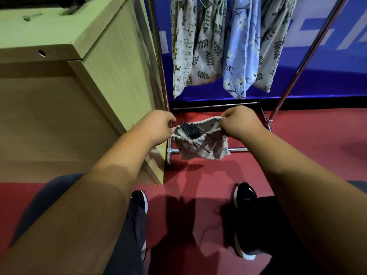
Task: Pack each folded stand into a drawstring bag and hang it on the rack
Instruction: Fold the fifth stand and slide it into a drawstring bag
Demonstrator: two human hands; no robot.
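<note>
Held in mid-air above the red floor (198, 195), just in front of the rack's low bars: a small pale printed drawstring bag (202, 148), mouth up and stretched sideways, long axis running left to right. Left hand (156, 126) pinched shut on the left end of the gathered rim, right hand (240, 122) pinched shut on the right end; each grip clamped on cloth. Poking up from the open mouth, tilted toward the left: the folded stand (189, 131), dark, with a toothed round edge and a thin wire loop lying over the bag's front. Remainder of the stand hidden inside the fabric.

Beyond, a chrome rack (294, 76) of slim shiny tubes, with four filled cloth bags (200, 56) hanging long-axis vertical, soft and creased: cat print, leaf print, blue floral, leaf print again. Blue wall panel (327, 72) behind, with pale lettering, blurred. At left, a light wood-grain worktop (45, 30), boxy, flat-sided, standing on the floor. Below, dark trousers and black shoes (245, 197) with white soles.
</note>
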